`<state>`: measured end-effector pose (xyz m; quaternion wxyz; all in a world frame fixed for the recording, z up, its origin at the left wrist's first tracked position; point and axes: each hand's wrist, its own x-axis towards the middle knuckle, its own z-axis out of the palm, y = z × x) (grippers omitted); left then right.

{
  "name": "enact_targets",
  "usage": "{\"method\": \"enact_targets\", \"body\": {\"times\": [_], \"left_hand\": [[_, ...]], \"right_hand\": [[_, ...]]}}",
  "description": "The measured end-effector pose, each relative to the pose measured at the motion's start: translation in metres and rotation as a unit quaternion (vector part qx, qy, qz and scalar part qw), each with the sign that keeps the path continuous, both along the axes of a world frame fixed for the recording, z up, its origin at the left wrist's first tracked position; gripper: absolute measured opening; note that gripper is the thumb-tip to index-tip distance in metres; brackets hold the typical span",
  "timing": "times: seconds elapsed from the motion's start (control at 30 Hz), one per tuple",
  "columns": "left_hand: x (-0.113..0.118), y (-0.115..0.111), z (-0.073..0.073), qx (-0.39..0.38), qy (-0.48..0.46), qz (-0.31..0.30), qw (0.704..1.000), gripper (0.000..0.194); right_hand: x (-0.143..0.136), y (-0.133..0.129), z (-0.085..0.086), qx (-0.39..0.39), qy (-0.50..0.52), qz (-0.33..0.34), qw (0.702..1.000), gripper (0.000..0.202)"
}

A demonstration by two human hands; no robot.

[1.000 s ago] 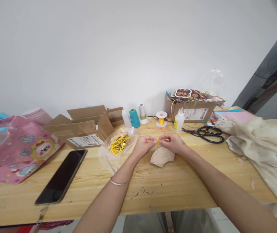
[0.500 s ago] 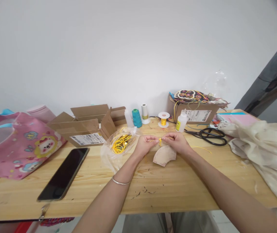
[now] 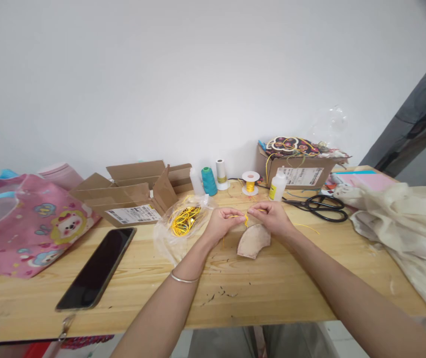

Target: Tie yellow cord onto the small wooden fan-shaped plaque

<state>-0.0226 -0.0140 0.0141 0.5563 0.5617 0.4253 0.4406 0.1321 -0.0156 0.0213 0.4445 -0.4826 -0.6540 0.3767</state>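
My left hand (image 3: 223, 222) and my right hand (image 3: 270, 216) face each other above the table, fingertips pinched on a yellow cord (image 3: 246, 220). Between them the cord forms a small knotted or looped part. From it hangs a beige fan-shaped piece (image 3: 254, 241) with a dark edge, just below my fingers. A loose cord end (image 3: 308, 227) sticks out beyond my right hand. Left of my left hand lies a clear plastic bag (image 3: 168, 243) with a bundle of yellow cord (image 3: 185, 221) in it.
Behind my hands stand a teal thread cone (image 3: 209, 182), a white spool (image 3: 221, 175), a yellow thread spool (image 3: 250, 184) and a bottle (image 3: 278, 186). Black scissors (image 3: 323, 207) lie right, beside cream cloth (image 3: 392, 219). Left are a phone (image 3: 95, 268), an open carton (image 3: 123, 199) and a pink bag (image 3: 45, 223).
The beige fan-shaped piece has swung and turned slightly below the cord. Both hands stay pinched on the cord at nearly the same place, and the view has shifted a little.
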Motion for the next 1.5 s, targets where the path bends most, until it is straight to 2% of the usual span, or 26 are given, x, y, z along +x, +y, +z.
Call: {"method": "enact_targets", "body": {"times": [0.2,0.43,0.63,0.93,1.37,1.5], "left_hand": [[0.001,0.003,-0.004,0.003,0.021,0.038,0.999,0.028],[0.001,0.004,-0.005,-0.003,0.022,0.05,0.998,0.027],[0.001,0.004,-0.006,0.004,0.039,0.052,0.998,0.023],[0.002,0.002,-0.001,-0.026,0.008,0.033,0.999,0.021],[0.0,0.0,0.002,-0.05,-0.003,0.011,0.999,0.021],[0.0,0.001,0.0,-0.044,-0.009,0.006,0.999,0.02]], "right_hand": [[0.002,0.0,0.001,-0.074,0.073,-0.017,0.994,0.028],[0.006,-0.004,0.005,-0.125,0.145,0.05,0.98,0.03],[0.006,-0.007,0.008,-0.206,0.201,0.139,0.948,0.027],[-0.005,-0.008,-0.001,-0.147,0.057,0.113,0.981,0.042],[-0.006,-0.006,-0.002,-0.12,0.034,0.087,0.988,0.039],[-0.008,-0.006,-0.004,-0.041,-0.024,0.059,0.997,0.034]]}}
